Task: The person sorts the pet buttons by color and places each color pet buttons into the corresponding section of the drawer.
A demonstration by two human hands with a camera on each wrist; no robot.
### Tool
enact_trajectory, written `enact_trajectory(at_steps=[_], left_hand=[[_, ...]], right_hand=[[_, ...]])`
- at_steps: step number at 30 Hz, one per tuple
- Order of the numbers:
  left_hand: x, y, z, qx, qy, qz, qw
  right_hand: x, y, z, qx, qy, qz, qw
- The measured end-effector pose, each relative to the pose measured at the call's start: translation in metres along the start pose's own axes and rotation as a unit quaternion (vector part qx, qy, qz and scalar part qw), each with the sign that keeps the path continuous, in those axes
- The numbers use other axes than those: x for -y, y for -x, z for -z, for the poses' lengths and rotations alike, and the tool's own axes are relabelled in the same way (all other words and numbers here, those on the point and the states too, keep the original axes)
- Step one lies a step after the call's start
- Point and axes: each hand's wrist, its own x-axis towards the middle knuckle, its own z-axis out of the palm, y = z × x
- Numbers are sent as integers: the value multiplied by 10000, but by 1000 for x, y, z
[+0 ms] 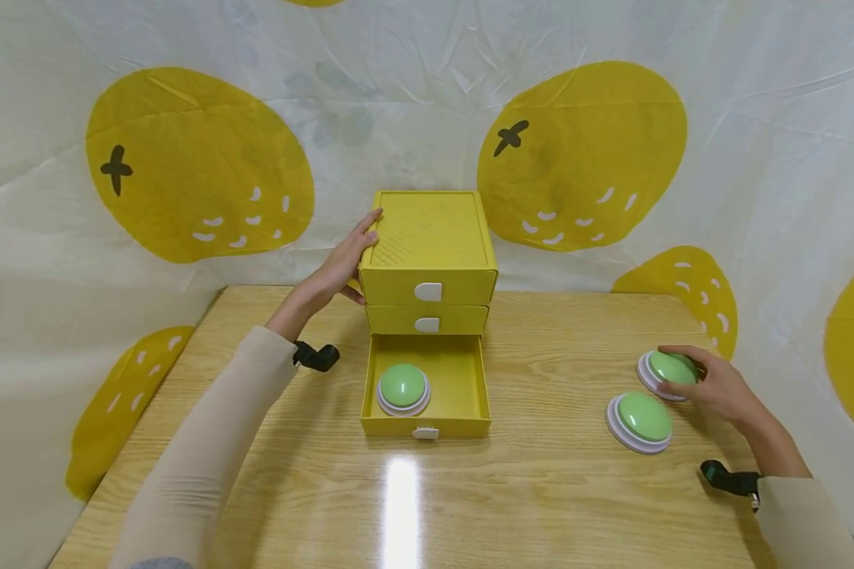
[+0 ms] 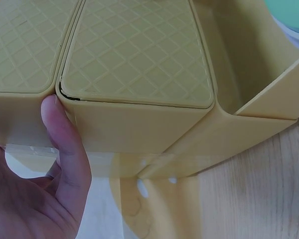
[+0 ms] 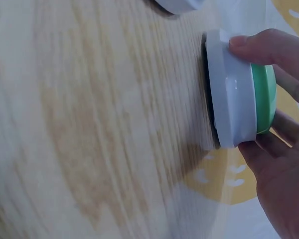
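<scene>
At the back of the table stands a yellow drawer unit with white handles; its bottom drawer is pulled out. Inside that drawer, on the left, lies a green dome button with a white base. My left hand rests against the unit's left side, fingertips at the top edge; in the left wrist view its thumb touches the side near a seam. Over on the right, my right hand grips another green button by its rim, thumb and fingers on opposite sides. A third green button sits just in front of it.
The wooden table reaches back to a white curtain printed with large yellow fruit, which also hangs along both sides. A black wrist mount sticks out from the left sleeve, another mount from the right.
</scene>
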Motion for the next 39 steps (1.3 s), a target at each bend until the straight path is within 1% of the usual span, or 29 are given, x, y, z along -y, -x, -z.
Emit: enact_trajectory(at_steps=[5,10,12,14,16,18,20,22,25,28,31,35,37,39], left_hand=[[-1,0,0,25,31,23,10000],[-7,4,0,112,24,76,9999],[-12,8,0,140,13,96,9999],[-16,11,-1,143,16,114,9998],[-15,11,-1,122,16,86,9999],[-10,8,0,70,22,47,10000],[-12,11,-1,74,18,46,10000],[-16,14,-1,93,7,49,9999],[-28,23,-2,157,17,98,9998],[-27,22,-2,161,7,74,9998],[-25,20,-1,173,-1,50,9998],[-22,17,-1,195,35,52,9998],[-19,14,0,182,60,75,9998],[-15,10,0,157,86,104,9998]], right_hand=[[3,-1,2,25,58,-17,10000],[11,-2,4,-138,113,164,9997],[16,-3,5,-263,104,330,9991],[22,-4,5,-392,63,579,9975],[29,-5,5,-505,-12,840,9952],[37,-6,4,-591,-85,1137,9917],[45,-7,4,-645,-100,1374,9884],[55,-8,4,-677,-77,1504,9863],[71,-10,4,-691,27,1609,9845],[91,-10,4,-712,133,1680,9831],[108,-12,3,-755,280,1925,9780],[127,-16,-1,-748,350,2536,9638],[136,-18,-4,-699,322,2795,9571],[146,-21,-7,-635,338,2965,9523]])
